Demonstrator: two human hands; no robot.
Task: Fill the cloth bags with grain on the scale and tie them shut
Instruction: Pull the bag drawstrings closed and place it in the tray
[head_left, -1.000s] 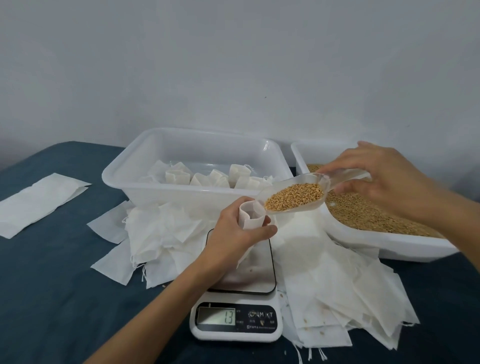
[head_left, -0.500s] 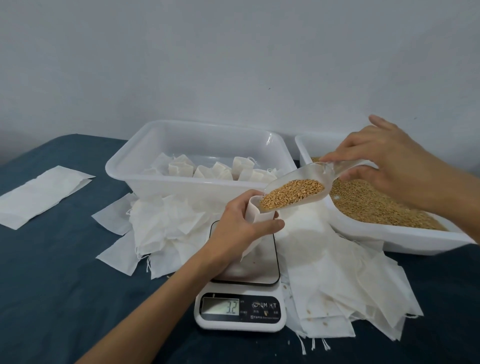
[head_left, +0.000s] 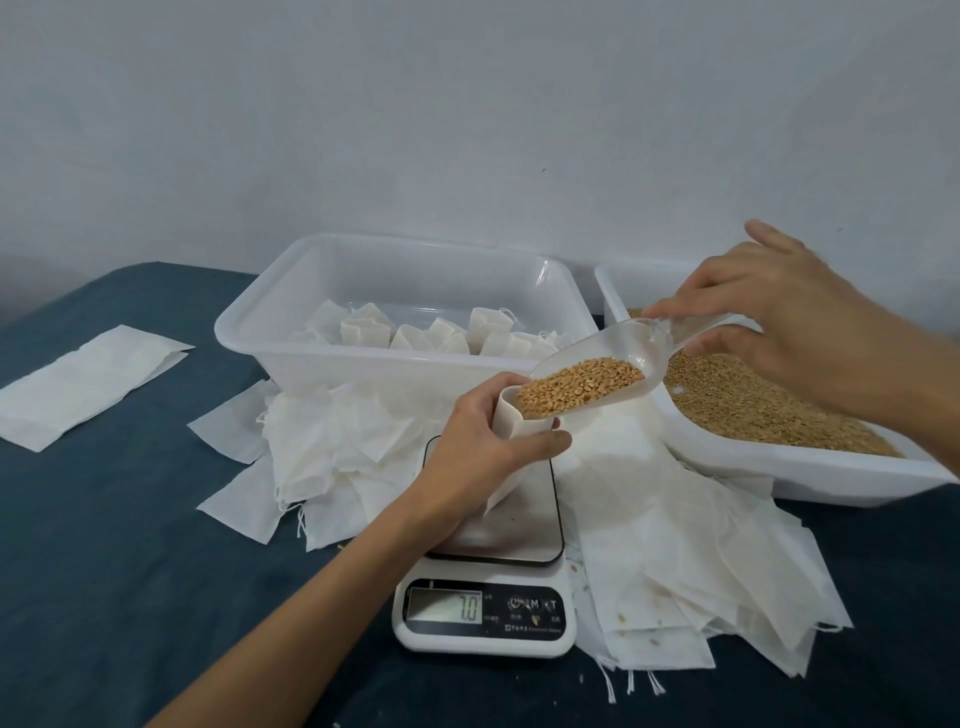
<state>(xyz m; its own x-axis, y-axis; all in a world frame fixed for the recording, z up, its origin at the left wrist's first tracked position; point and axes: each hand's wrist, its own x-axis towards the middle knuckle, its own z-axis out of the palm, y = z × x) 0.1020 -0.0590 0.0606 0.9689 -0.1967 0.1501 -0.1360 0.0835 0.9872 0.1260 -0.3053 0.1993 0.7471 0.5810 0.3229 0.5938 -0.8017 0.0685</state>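
Observation:
My left hand (head_left: 480, 452) grips a small white cloth bag (head_left: 511, 423) upright on the steel platform of a white kitchen scale (head_left: 493, 613); the display reads 70. My right hand (head_left: 779, 322) pinches the handle of a clear plastic scoop (head_left: 639, 348). The scoop is tilted down to the left, and its lip rests at the bag's open mouth. Golden grain (head_left: 576, 387) fills the scoop's front half. Most of the bag is hidden behind my left hand.
A white tub of loose grain (head_left: 769, 467) stands at the right. Behind the scale, a second white tub (head_left: 291, 343) holds several filled bags. Empty cloth bags lie in heaps left (head_left: 332, 457) and right (head_left: 675, 561) of the scale. A folded white cloth (head_left: 83, 384) lies far left.
The scoop has tipped further down, its lip now at the bag's mouth, and my right hand has risen. The scale reading climbed from 13 through 32 to 70.

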